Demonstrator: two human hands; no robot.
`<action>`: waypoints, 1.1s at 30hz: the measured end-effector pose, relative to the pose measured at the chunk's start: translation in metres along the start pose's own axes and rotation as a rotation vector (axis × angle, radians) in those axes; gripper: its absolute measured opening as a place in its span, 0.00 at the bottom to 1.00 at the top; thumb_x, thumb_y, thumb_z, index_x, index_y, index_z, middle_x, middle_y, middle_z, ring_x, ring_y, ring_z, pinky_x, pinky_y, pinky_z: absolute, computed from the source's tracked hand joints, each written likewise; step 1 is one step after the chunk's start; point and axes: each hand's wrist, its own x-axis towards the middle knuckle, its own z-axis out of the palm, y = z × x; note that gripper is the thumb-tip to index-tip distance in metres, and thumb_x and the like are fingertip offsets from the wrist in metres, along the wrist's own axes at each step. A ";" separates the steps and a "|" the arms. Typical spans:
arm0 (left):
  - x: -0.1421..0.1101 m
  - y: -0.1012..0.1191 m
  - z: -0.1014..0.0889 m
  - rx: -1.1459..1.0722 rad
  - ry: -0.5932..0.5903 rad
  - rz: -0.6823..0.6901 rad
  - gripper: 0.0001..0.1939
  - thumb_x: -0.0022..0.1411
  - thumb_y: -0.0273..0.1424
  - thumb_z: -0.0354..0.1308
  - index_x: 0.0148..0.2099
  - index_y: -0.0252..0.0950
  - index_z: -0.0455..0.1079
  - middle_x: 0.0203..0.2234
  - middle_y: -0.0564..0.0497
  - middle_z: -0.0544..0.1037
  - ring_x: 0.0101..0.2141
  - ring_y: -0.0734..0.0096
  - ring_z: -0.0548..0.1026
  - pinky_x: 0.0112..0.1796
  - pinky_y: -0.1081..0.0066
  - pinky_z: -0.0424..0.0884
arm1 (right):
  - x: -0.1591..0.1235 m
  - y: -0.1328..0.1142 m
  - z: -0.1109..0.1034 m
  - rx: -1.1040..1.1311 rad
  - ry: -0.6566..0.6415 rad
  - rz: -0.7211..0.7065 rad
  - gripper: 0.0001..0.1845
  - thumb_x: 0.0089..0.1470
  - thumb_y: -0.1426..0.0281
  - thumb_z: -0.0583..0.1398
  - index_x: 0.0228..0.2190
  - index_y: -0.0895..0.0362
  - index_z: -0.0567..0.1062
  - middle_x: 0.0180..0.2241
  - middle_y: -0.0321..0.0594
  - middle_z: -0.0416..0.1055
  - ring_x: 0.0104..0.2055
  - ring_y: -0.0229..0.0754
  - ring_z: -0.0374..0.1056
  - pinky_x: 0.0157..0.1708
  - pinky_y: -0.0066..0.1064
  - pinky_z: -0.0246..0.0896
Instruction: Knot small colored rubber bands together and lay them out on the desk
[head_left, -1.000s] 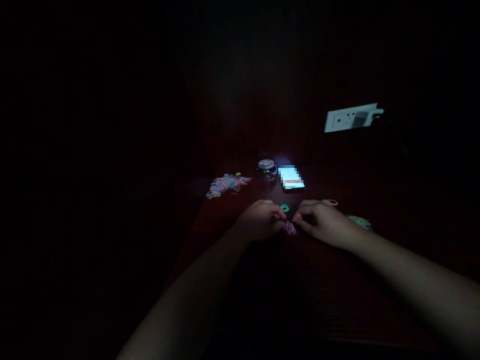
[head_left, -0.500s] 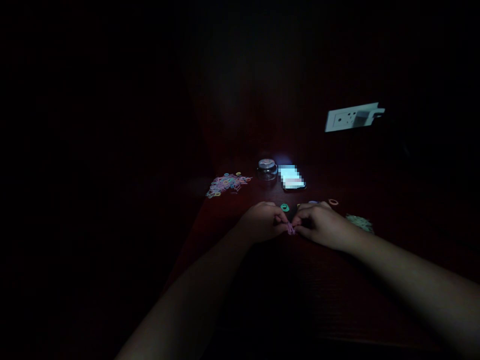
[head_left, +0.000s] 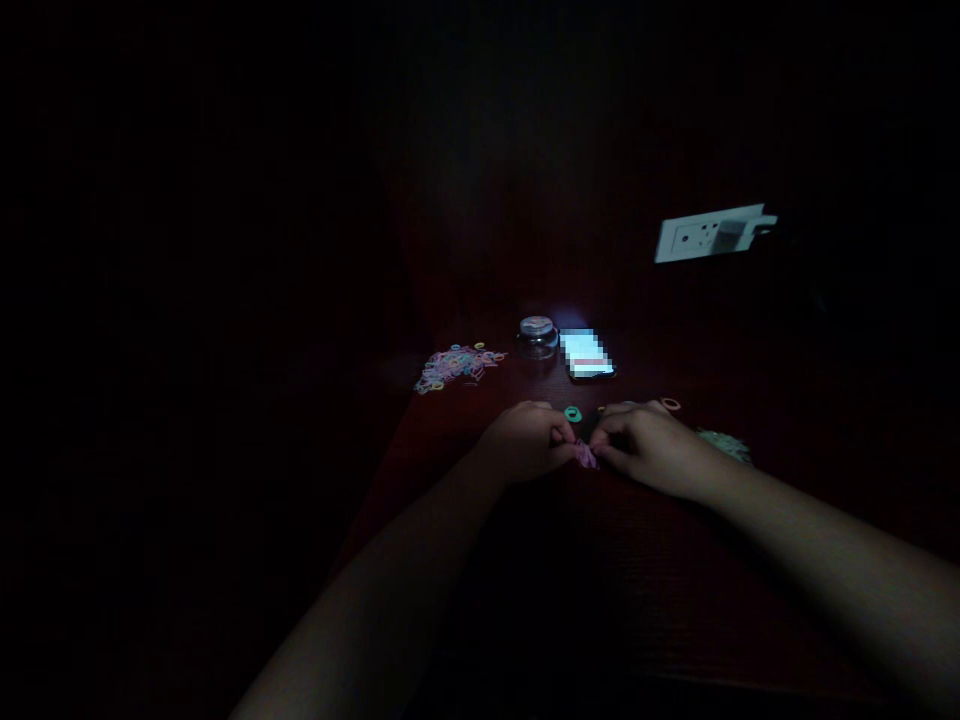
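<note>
From where I stand, the room is very dark, the main glow coming from a lit phone with a pixelated screen [head_left: 587, 352] on the dark reddish table [head_left: 637, 560]. A small heap of thin pinkish-purple bands [head_left: 587, 456] lies on the table between the two hands. The left hand [head_left: 529, 442] has its fingers curled, tips at the heap's left edge; the right hand [head_left: 649, 448] has its fingertips drawn near each other at the opposite edge. I cannot tell whether either pair is clamped on a band.

In such gloom, bands of similar tint could easily be confused. Thin, probably springy loops may tangle, or flick away if pulled and released. Just beyond sits a green ring-shaped cluster [head_left: 573, 414], which a careless knuckle could nudge. The right forearm passes close by a pile of pale green bands [head_left: 724, 446], so a sideways sweep might scatter it.
</note>
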 end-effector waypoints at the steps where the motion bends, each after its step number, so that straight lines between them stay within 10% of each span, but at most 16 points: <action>1: 0.001 0.000 -0.001 0.002 -0.005 0.004 0.08 0.55 0.37 0.62 0.34 0.39 0.76 0.30 0.52 0.75 0.31 0.71 0.71 0.33 0.72 0.67 | 0.000 0.001 0.000 -0.007 -0.004 0.001 0.09 0.52 0.73 0.59 0.26 0.52 0.78 0.30 0.37 0.75 0.35 0.43 0.70 0.38 0.36 0.58; 6: 0.001 -0.020 -0.016 0.101 0.129 -0.083 0.10 0.62 0.33 0.54 0.33 0.37 0.75 0.32 0.50 0.77 0.35 0.68 0.73 0.40 0.69 0.69 | -0.001 -0.001 0.001 -0.074 0.033 0.038 0.09 0.53 0.71 0.58 0.27 0.52 0.79 0.32 0.37 0.76 0.38 0.45 0.71 0.42 0.40 0.55; 9: -0.003 -0.048 -0.029 0.193 0.310 -0.360 0.14 0.65 0.30 0.47 0.45 0.37 0.74 0.45 0.46 0.77 0.48 0.62 0.72 0.52 0.63 0.65 | -0.002 -0.003 -0.001 -0.079 0.065 0.053 0.09 0.54 0.72 0.58 0.30 0.52 0.79 0.35 0.37 0.76 0.39 0.46 0.72 0.43 0.41 0.55; 14: -0.011 -0.082 -0.038 0.211 0.215 -0.763 0.26 0.61 0.28 0.50 0.62 0.37 0.62 0.58 0.39 0.69 0.58 0.50 0.65 0.55 0.54 0.62 | -0.002 -0.003 0.000 -0.025 0.068 0.005 0.12 0.55 0.73 0.57 0.36 0.50 0.80 0.37 0.39 0.76 0.41 0.46 0.71 0.43 0.40 0.59; 33: -0.011 -0.104 -0.031 0.145 0.342 -0.711 0.14 0.60 0.29 0.55 0.49 0.39 0.66 0.41 0.47 0.79 0.43 0.63 0.76 0.44 0.68 0.68 | -0.002 0.000 0.003 0.004 0.056 -0.020 0.12 0.57 0.72 0.55 0.36 0.52 0.79 0.37 0.39 0.76 0.41 0.45 0.71 0.44 0.40 0.61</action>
